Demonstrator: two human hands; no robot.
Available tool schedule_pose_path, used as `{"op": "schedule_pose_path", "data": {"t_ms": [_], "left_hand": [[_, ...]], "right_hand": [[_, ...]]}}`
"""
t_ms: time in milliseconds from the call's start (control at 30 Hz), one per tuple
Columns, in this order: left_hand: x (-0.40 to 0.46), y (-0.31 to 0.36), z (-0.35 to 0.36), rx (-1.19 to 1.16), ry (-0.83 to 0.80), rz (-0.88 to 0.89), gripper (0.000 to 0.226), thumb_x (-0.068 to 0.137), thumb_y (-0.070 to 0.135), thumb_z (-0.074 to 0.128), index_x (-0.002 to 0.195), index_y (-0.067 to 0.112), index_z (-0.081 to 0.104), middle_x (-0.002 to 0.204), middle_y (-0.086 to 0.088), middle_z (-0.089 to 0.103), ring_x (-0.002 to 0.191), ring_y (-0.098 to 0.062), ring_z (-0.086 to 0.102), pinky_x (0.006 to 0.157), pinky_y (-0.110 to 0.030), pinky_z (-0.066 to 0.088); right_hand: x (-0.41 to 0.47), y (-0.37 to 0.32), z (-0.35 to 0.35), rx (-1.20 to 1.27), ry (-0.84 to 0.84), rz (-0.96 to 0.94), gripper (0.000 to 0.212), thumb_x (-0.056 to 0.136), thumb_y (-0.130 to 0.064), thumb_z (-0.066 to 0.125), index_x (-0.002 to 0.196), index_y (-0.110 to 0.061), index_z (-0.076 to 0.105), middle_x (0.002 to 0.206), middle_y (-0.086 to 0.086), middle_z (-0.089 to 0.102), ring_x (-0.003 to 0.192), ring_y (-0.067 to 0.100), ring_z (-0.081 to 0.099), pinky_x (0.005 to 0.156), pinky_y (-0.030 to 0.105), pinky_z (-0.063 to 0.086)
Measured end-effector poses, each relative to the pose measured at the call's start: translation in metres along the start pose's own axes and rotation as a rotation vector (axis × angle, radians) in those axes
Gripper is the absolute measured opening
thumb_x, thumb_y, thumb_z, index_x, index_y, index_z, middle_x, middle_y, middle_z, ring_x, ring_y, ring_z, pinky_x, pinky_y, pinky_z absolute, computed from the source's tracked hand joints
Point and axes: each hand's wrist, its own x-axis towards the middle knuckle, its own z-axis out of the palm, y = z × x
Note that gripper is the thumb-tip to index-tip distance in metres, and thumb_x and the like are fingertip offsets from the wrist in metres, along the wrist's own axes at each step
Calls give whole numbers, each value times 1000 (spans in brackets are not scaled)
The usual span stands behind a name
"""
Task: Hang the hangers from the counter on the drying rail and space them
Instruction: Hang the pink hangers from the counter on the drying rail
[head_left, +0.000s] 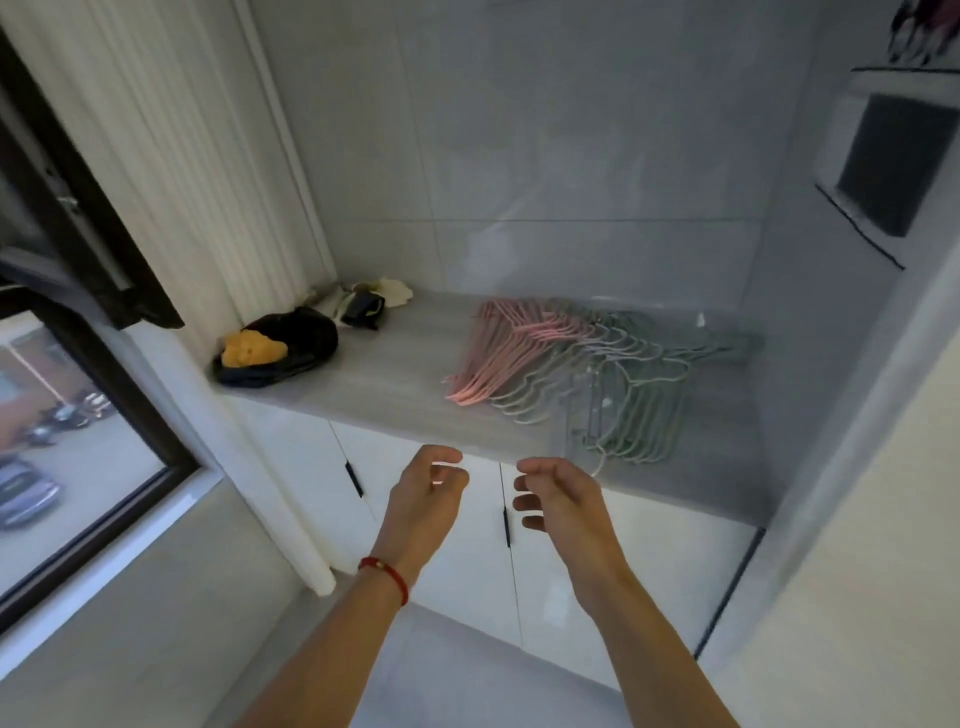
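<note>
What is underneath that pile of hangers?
The hangers, pink and green, lie straight on the grey counter. White cupboard doors sit below it. The pile hides whatever might lie beneath it.

**Hangers fanned out on the grey surface**

A pile of thin hangers (587, 364) lies flat right of frame centre on the surface (395, 374). Pink ones form its left side, pale grey the middle, green the right, overlapping, hooks toward the upper right.
</note>
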Motion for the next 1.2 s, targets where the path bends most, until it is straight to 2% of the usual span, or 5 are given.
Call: {"op": "schedule_pose_path", "data": {"t_ms": [100, 267, 567, 900, 1200], "left_hand": [[51, 10, 12, 48, 1, -15, 20, 97, 22, 57, 116, 27, 61, 115, -2, 65, 102, -17, 64, 93, -39, 58], [140, 21, 20, 204, 17, 23, 21, 96, 16, 61, 116, 20, 60, 102, 2, 63, 83, -8, 60, 59, -3, 41], [326, -9, 38, 556, -198, 3, 75, 66, 56, 68, 127, 12, 58, 123, -12, 65, 114, -33, 61, 100, -43, 51], [392, -17, 39, 666, -373, 9, 99, 57, 66, 74, 135, 12, 46, 127, -13, 63, 117, -35, 61, 100, -41, 52], [353, 7, 24, 647, -135, 128, 64, 97, 39, 59, 146, 6, 34, 134, -21, 46, 125, -34, 41, 102, -41, 43]], "right_hand": [[53, -14, -2, -43, -41, 16, 18, 97, -10, 54, 99, -18, 70, 95, 3, 73, 84, 18, 71, 81, 37, 59], [133, -30, 10, -52, -65, 29, 14, 97, -7, 55, 99, -12, 68, 93, 6, 72, 76, 14, 66, 71, 30, 53], [253, -36, 45, -144, -9, 90, 15, 95, -5, 54, 93, -13, 67, 63, -3, 70, 57, 10, 69, 68, 41, 55], [321, -21, 66, -195, 64, 99, 16, 89, 0, 56, 86, -9, 68, 70, 8, 68, 67, 23, 61, 63, 36, 48], [314, -21, 72, -181, -89, 126, 17, 89, -11, 55, 94, -20, 69, 80, 8, 73, 63, 18, 66, 56, 32, 50]]}}
